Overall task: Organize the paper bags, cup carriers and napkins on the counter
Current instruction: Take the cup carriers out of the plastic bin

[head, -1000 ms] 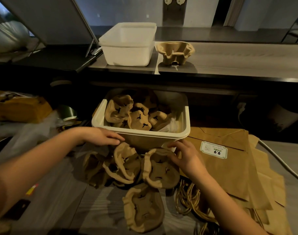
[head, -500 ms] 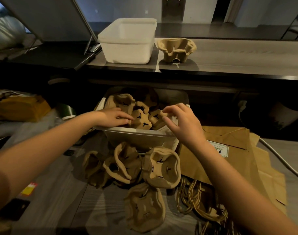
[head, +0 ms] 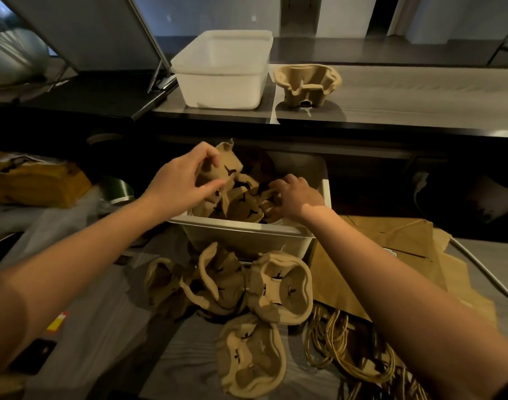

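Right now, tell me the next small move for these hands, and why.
Probably lift the cup carrier clear of the bin: the left hand grips it above the pile, while the right hand rests on the others inside.

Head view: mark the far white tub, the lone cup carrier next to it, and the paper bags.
far white tub [head: 221, 88], head view, front wall.
lone cup carrier [head: 313, 90], head view, front wall.
paper bags [head: 405, 235], head view, top bag's face.
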The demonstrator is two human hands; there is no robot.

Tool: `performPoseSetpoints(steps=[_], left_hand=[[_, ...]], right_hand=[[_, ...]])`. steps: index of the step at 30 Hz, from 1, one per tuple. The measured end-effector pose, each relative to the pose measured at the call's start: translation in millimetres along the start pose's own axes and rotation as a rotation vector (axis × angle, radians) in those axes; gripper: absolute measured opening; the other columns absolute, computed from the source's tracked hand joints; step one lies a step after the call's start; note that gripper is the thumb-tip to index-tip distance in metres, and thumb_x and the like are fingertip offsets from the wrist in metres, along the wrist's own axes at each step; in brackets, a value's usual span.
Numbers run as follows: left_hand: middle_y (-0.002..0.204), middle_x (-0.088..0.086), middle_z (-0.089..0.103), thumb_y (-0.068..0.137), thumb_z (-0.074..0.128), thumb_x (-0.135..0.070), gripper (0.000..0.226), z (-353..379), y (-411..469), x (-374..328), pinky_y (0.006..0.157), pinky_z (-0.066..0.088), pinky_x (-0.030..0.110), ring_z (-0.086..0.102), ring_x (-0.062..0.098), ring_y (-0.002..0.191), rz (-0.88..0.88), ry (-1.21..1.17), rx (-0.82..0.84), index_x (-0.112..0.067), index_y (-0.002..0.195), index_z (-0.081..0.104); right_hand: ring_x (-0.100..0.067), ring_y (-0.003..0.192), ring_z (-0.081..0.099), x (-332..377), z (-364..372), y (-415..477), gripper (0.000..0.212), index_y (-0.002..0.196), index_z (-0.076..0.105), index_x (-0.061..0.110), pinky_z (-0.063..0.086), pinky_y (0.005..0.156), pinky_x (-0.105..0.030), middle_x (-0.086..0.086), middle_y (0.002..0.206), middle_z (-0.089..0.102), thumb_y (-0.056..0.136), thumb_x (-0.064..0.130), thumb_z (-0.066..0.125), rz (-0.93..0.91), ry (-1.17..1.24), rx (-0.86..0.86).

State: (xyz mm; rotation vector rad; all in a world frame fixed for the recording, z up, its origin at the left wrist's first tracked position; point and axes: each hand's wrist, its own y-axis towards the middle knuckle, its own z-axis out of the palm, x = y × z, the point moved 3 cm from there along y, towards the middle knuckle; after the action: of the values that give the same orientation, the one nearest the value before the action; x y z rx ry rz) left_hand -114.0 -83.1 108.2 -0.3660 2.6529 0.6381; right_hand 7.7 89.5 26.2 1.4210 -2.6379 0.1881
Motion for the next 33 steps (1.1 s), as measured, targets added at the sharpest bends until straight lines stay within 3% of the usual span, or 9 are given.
performPoseSetpoints(steps=[2, 5, 7, 10, 14, 17, 24, 30, 33], left_hand=[[0.091, -0.011, 0.054, 0.079, 0.069, -0.033, 0.031, -13, 1, -14, 0.062, 0.052, 0.020, 0.059, 0.003, 0.080, 0.014, -0.288, 0.167, -0.048, 0.088, 0.043], [0.089, -0.020, 0.056, 0.073, 0.068, -0.044, 0.019, -18, -10, -27, 0.069, 0.048, 0.012, 0.059, -0.002, 0.083, 0.012, -0.590, 0.446, -0.046, 0.081, 0.051], [0.094, -0.021, 0.056, 0.077, 0.063, -0.044, 0.017, -10, -21, -29, 0.074, 0.047, 0.013, 0.058, -0.001, 0.089, 0.075, -0.461, 0.609, -0.050, 0.089, 0.051], [0.105, -0.022, 0.056, 0.086, 0.059, -0.034, 0.048, 19, -44, -27, 0.083, 0.049, 0.019, 0.057, -0.002, 0.095, 0.156, 0.000, 0.883, -0.064, 0.114, 0.034], [0.128, -0.018, 0.053, 0.089, 0.057, -0.038, 0.047, 49, -62, -33, 0.111, 0.026, 0.028, 0.045, 0.003, 0.122, 0.387, 0.338, 0.832, -0.042, 0.133, 0.039], [0.136, -0.018, 0.047, 0.090, 0.054, -0.041, 0.049, 56, -63, -32, 0.111, 0.013, 0.028, 0.036, 0.005, 0.129, 0.390, 0.363, 0.804, -0.039, 0.136, 0.037], [0.144, -0.006, 0.036, 0.086, 0.059, -0.043, 0.068, 68, -69, -10, 0.107, 0.029, 0.035, 0.030, 0.015, 0.133, 0.237, 0.538, 1.066, -0.035, 0.143, 0.025], [0.141, -0.011, 0.036, 0.086, 0.057, -0.049, 0.062, 63, -65, -14, 0.109, 0.029, 0.033, 0.030, 0.010, 0.132, 0.217, 0.460, 1.048, -0.037, 0.140, 0.029], [0.136, -0.017, 0.042, 0.085, 0.059, -0.047, 0.056, 49, -52, -21, 0.102, 0.038, 0.026, 0.040, 0.003, 0.123, 0.137, 0.320, 1.009, -0.042, 0.135, 0.035]], right_hand=[[-0.031, 0.129, 0.033, -4, 4, 5, 0.062, 0.147, 0.025, 0.024, 0.042, 0.097, -0.040, -0.009, 0.143, 0.032, 0.093, 0.028, 0.055, -0.001, -0.061, 0.003], [-0.033, 0.131, 0.032, -10, 10, 9, 0.070, 0.149, 0.018, 0.023, 0.040, 0.100, -0.042, -0.011, 0.146, 0.029, 0.091, 0.035, 0.056, -0.012, -0.143, 0.049], [-0.035, 0.130, 0.034, -12, 17, 8, 0.071, 0.150, 0.013, 0.023, 0.042, 0.098, -0.043, -0.011, 0.147, 0.027, 0.092, 0.029, 0.055, -0.019, -0.161, 0.083], [-0.035, 0.128, 0.035, -13, 23, 8, 0.071, 0.151, 0.004, 0.024, 0.045, 0.094, -0.041, -0.014, 0.148, 0.024, 0.096, 0.019, 0.048, -0.014, -0.229, 0.063], [-0.036, 0.129, 0.034, -12, 26, 10, 0.071, 0.150, 0.005, 0.027, 0.042, 0.097, -0.042, -0.014, 0.146, 0.026, 0.096, 0.026, 0.051, -0.037, -0.294, 0.058], [-0.036, 0.123, 0.040, -11, 29, 11, 0.072, 0.149, 0.007, 0.027, 0.048, 0.088, -0.038, -0.015, 0.143, 0.027, 0.094, 0.025, 0.054, -0.046, -0.307, 0.043], [-0.034, 0.123, 0.034, -11, 13, 5, 0.064, 0.144, 0.022, 0.033, 0.045, 0.092, -0.036, -0.014, 0.142, 0.024, 0.091, 0.040, 0.056, -0.051, -0.229, -0.057], [-0.030, 0.132, 0.027, -2, -26, -7, 0.075, 0.140, 0.034, 0.037, 0.041, 0.096, -0.040, -0.004, 0.148, 0.019, 0.076, 0.059, 0.065, 0.024, -0.051, -0.064], [-0.029, 0.132, 0.030, -4, -31, -10, 0.075, 0.141, 0.035, 0.035, 0.040, 0.097, -0.039, -0.002, 0.146, 0.025, 0.076, 0.059, 0.065, 0.074, 0.030, 0.003]])
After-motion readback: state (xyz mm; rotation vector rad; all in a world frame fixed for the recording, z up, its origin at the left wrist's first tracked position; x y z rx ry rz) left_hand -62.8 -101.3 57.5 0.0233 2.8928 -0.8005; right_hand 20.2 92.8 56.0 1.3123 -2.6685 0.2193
